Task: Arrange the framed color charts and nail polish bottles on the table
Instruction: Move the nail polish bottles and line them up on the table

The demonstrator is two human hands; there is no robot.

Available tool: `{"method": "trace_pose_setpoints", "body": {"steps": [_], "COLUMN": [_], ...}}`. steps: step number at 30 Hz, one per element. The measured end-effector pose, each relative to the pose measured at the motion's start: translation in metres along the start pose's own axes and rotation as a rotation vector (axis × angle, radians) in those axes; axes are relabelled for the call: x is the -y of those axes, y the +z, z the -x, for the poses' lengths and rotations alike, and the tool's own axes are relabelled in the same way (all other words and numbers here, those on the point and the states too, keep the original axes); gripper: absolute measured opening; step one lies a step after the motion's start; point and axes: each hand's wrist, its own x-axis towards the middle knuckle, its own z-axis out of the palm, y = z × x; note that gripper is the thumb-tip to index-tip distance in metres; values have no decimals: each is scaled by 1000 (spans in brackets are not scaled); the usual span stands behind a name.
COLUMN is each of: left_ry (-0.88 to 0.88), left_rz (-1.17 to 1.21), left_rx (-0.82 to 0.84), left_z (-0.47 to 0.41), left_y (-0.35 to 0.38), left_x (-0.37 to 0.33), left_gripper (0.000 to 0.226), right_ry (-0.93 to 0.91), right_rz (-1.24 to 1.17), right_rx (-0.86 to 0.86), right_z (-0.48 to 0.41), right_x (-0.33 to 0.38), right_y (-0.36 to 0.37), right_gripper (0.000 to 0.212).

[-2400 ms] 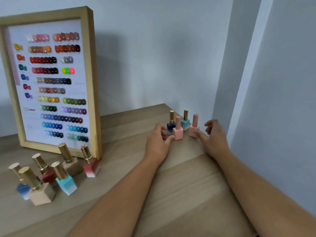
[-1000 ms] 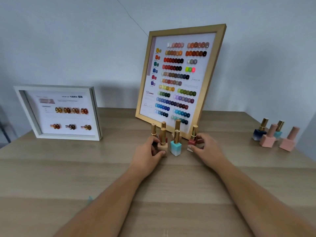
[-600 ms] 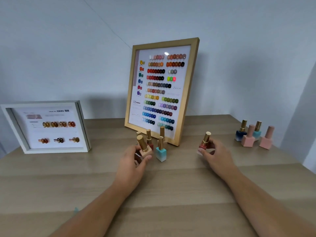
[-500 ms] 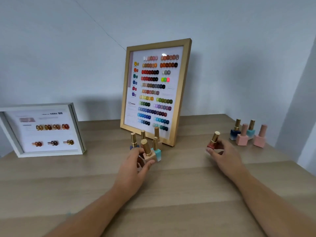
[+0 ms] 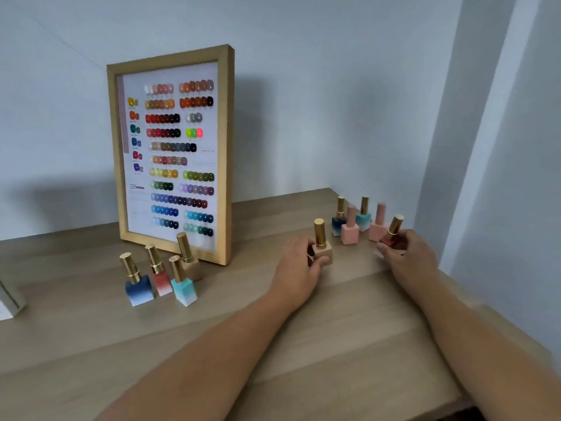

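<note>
A tall wood-framed color chart (image 5: 173, 153) leans against the wall. Before it stand several gold-capped bottles: a blue one (image 5: 138, 284), a red one (image 5: 161, 276), a turquoise one (image 5: 183, 287) and a tan one (image 5: 189, 262). My left hand (image 5: 299, 268) grips a beige bottle (image 5: 321, 249) upright on the table. My right hand (image 5: 408, 258) holds a red bottle (image 5: 393, 235), tilted. Just behind them, near the corner, stand a navy bottle (image 5: 338, 221), a teal bottle (image 5: 363, 217) and two pink bottles (image 5: 349, 230).
The wooden table (image 5: 212, 344) ends at the wall on the right and at a front edge at the lower right. A corner of a white frame (image 5: 10, 302) shows at the left edge.
Both hands have carried their bottles rightward from the group before the chart to the corner cluster. The view has swung right, leaving the white frame almost out of sight.
</note>
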Motion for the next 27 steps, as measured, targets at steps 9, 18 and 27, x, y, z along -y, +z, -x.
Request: {"method": "trace_pose_setpoints", "body": {"steps": [9, 18, 27], "left_ry": [11, -36, -82], "left_rz": [30, 17, 102], "left_rx": [104, 108, 58], "left_z": [-50, -58, -26], "left_y": [60, 70, 45], "left_x": [-25, -29, -26], "left_gripper": [35, 40, 25], "right_ry": [6, -23, -18], "right_rz": [68, 139, -54], "right_rx": [-6, 13, -140], "right_z": [-30, -34, -11], "right_x": [-20, -24, -14], "right_y": [-6, -3, -11], "right_gripper": [29, 41, 56]}}
